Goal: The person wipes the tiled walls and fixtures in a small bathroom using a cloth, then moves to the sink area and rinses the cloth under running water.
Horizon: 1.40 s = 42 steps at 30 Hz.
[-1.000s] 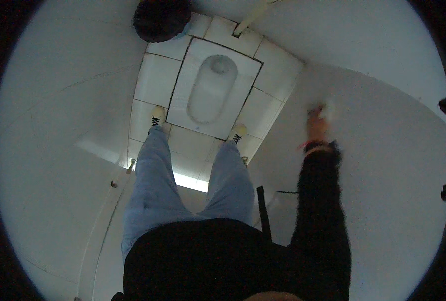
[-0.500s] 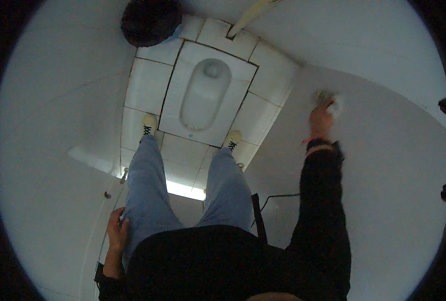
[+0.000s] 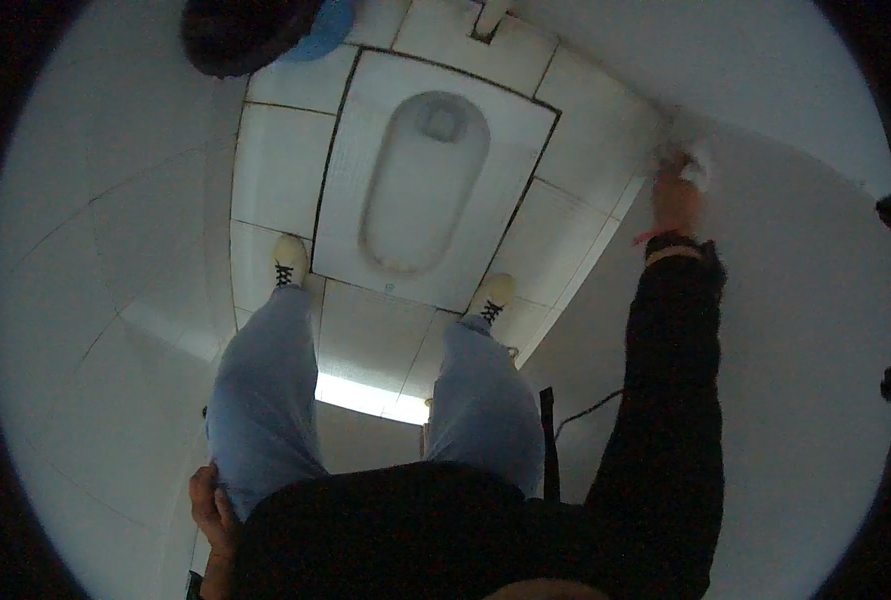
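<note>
My right arm, in a black sleeve, stretches forward to the right wall. At its end my right hand is closed on a white tissue-like thing, low by the wall's far corner. Blur and dim light hide the fingertips and the thing's exact kind. My left hand hangs at my left side against the outer thigh of my blue jeans, its fingers loosely bent and apart, with nothing seen in them. A white squat toilet lies in the tiled floor ahead, between and beyond my shoes.
A dark round bin or bag and a blue rounded thing stand at the far left. A pale pipe meets the floor at the back. Walls close in on both sides. Bright light shows through a gap behind my feet.
My right hand with the white thing has moved farther forward and slightly right, close to the corner. The view has shifted, and the toilet looks larger. My left hand stays by my thigh.
</note>
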Tool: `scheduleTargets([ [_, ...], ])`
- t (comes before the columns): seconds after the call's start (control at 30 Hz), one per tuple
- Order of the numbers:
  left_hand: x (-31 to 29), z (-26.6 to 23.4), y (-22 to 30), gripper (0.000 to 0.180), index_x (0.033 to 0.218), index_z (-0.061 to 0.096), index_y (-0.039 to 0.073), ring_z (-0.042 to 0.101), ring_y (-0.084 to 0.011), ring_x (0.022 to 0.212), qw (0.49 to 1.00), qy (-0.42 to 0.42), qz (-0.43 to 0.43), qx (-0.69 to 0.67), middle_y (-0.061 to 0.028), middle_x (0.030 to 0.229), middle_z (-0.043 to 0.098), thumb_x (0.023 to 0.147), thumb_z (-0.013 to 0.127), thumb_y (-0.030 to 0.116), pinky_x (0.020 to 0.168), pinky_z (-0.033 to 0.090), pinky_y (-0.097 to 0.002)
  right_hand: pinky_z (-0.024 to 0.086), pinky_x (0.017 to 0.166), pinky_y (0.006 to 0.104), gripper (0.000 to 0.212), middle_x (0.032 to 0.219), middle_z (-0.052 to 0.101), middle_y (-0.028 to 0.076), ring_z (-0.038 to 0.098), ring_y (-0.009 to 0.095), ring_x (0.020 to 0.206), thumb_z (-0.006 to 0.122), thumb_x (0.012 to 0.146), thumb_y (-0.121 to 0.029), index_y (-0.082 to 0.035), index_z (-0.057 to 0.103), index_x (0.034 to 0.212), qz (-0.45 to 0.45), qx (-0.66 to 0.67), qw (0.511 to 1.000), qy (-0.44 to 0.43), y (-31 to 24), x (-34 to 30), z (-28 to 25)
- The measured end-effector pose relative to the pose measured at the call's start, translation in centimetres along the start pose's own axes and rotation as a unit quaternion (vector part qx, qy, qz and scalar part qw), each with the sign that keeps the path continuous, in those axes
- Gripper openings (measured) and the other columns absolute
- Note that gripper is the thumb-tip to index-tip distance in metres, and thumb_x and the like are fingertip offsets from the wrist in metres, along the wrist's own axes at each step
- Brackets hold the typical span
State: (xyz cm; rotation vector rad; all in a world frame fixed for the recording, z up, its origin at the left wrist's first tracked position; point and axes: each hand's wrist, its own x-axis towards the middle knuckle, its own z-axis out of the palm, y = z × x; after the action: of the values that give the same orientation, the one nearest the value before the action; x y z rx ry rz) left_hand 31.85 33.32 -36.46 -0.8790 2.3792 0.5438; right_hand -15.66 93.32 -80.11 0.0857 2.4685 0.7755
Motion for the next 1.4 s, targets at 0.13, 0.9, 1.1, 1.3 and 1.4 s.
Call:
scheduleTargets([
  [0.13,-0.6,-0.3,-1.5,0.034,0.117,0.058,-0.002,0.056,-0.0364,0.104,1.0,0.003,0.009,-0.012,-0.0212,0.114,0.058,0.094,0.044,0.018,0.092,0.043,-0.0423,0.052,0.077,0.05,0.072,0.103,0.066,0.026,0.066,0.037,0.095,0.045,0.097,-0.028,0.0,0.006,0.15,-0.13,-0.01,0.98,-0.151,-4.6,-13.4,10.7],
  [0.9,-4.9,-1.3,-2.4,0.032,0.12,0.058,-0.003,0.059,-0.0305,0.106,0.998,-0.053,-0.003,-0.017,-0.0185,0.114,0.062,0.097,0.042,0.015,0.093,0.044,-0.0383,0.054,0.073,0.0436,0.053,0.112,0.064,0.014,0.066,0.03,0.092,0.051,0.092,-0.018,-0.004,0.039,0.141,-0.071,0.163,0.978,-0.112,0.0,-33.5,13.9],
  [1.1,-3.1,-3.3,-0.6,0.038,0.121,0.057,-0.003,0.058,-0.0293,0.103,0.998,-0.063,0.007,0.024,-0.0179,0.113,0.061,0.099,0.04,0.024,0.092,0.044,-0.0381,0.054,0.074,0.0382,0.048,0.108,0.066,0.01,0.066,0.027,0.09,0.054,0.09,-0.02,-0.009,0.047,0.136,-0.065,0.216,0.962,-0.153,-2.9,-43.4,21.7],
  [1.3,-5.3,-4.1,0.6,0.047,0.123,0.055,-0.002,0.056,-0.0294,0.105,0.997,-0.061,0.017,0.045,-0.0187,0.114,0.06,0.1,0.04,0.036,0.093,0.042,-0.0399,0.052,0.077,0.0393,0.036,0.109,0.064,0.012,0.064,0.027,0.092,0.053,0.092,-0.02,-0.007,0.054,0.125,0.066,0.357,0.877,-0.315,-5.1,-57.3,30.0],
  [1.4,-3.3,-4.7,-1.4,0.049,0.125,0.054,-0.001,0.056,-0.0298,0.106,0.996,-0.07,0.034,0.031,-0.0192,0.116,0.059,0.1,0.039,0.039,0.093,0.041,-0.0401,0.051,0.078,0.0401,0.031,0.11,0.063,0.013,0.063,0.027,0.095,0.052,0.093,-0.02,-0.005,0.056,0.12,0.113,0.362,0.849,-0.368,-6.6,-63.0,33.2],
])
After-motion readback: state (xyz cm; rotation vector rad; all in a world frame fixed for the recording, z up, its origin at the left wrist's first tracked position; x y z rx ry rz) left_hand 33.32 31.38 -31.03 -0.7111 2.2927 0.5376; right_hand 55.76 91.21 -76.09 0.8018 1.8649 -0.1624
